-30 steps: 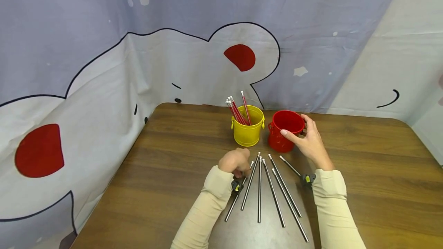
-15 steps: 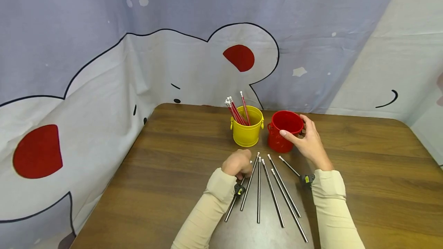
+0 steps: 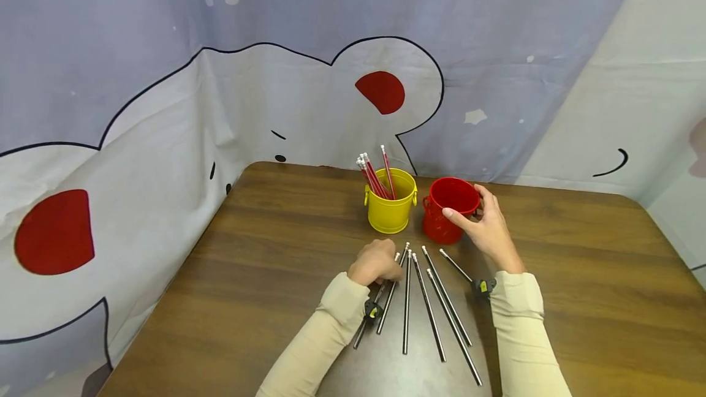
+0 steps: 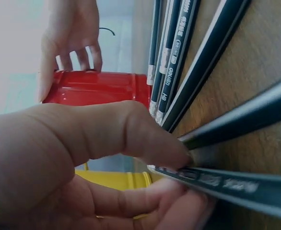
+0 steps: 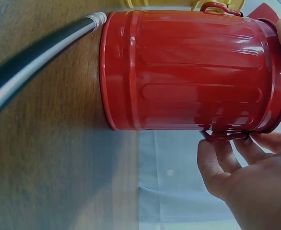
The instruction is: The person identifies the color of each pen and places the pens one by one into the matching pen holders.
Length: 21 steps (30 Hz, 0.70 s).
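Note:
My left hand [image 3: 377, 262] is over the left end of a row of dark pencils. In the left wrist view its thumb and fingers pinch a dark pencil [image 4: 236, 187] with silvery lettering, while another dark pencil [image 4: 241, 117] lies close by the thumb tip. A red bucket [image 3: 441, 225] stands upright behind the row. At its rim my right hand [image 3: 491, 228] holds it, thumb on the near side and fingers by the side handle [image 5: 225, 136]. Part of the pinched pencil is hidden under the left hand and wrist in the head view.
Left of the red bucket stands a yellow bucket [image 3: 388, 219] with several red pencils [image 3: 388, 170] leaning in it. Several more dark pencils [image 3: 407, 311] fan out across the wooden table [image 3: 265, 250]. A printed curtain [image 3: 265, 97] hangs behind the table's back edge.
My left hand has shifted slightly right over the pencils, its fingers closing in on the left ones. My right hand stays at the red bucket. The head view has turned a little.

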{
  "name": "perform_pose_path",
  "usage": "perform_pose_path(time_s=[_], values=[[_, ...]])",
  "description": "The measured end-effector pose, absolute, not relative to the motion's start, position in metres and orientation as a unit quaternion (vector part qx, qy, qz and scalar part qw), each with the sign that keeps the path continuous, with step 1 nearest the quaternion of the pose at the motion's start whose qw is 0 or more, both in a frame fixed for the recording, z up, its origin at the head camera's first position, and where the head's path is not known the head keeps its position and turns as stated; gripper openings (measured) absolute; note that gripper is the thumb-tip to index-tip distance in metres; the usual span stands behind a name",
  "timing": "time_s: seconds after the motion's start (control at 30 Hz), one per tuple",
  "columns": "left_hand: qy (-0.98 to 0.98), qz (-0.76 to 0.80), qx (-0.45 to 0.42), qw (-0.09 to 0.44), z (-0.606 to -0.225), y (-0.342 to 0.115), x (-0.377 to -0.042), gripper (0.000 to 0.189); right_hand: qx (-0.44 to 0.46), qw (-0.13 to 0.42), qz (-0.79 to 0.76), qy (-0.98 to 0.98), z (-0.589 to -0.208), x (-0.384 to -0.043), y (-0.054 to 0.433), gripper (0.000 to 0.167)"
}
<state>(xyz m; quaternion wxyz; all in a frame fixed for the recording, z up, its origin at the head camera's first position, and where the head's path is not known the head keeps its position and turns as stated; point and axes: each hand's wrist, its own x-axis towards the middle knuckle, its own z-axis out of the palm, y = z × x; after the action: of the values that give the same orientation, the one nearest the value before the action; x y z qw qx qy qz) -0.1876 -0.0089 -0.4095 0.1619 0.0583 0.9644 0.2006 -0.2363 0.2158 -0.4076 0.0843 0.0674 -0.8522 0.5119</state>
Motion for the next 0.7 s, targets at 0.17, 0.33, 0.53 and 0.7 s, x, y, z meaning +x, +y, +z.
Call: perform_pose_path(time_s=[0.17,0.33,0.53,0.7], values=[[0.946,0.262,0.061,0.178,-0.406,-0.014,-0.189,0.029,0.072,0.085,0.517,-0.849,-0.400,-0.231,0.212,0.083],[0.930,0.308,0.072,0.189,-0.399,-0.017,-0.189,0.036,0.074,0.088,0.508,-0.854,-0.408,-0.237,0.217,0.085],[0.910,0.359,0.081,0.192,-0.394,-0.019,-0.187,0.019,0.077,0.089,0.499,-0.858,-0.407,-0.237,0.217,0.084],[0.891,0.399,0.107,0.188,-0.392,-0.021,-0.186,0.016,0.076,0.088,0.497,-0.860,-0.408,-0.237,0.218,0.084]])
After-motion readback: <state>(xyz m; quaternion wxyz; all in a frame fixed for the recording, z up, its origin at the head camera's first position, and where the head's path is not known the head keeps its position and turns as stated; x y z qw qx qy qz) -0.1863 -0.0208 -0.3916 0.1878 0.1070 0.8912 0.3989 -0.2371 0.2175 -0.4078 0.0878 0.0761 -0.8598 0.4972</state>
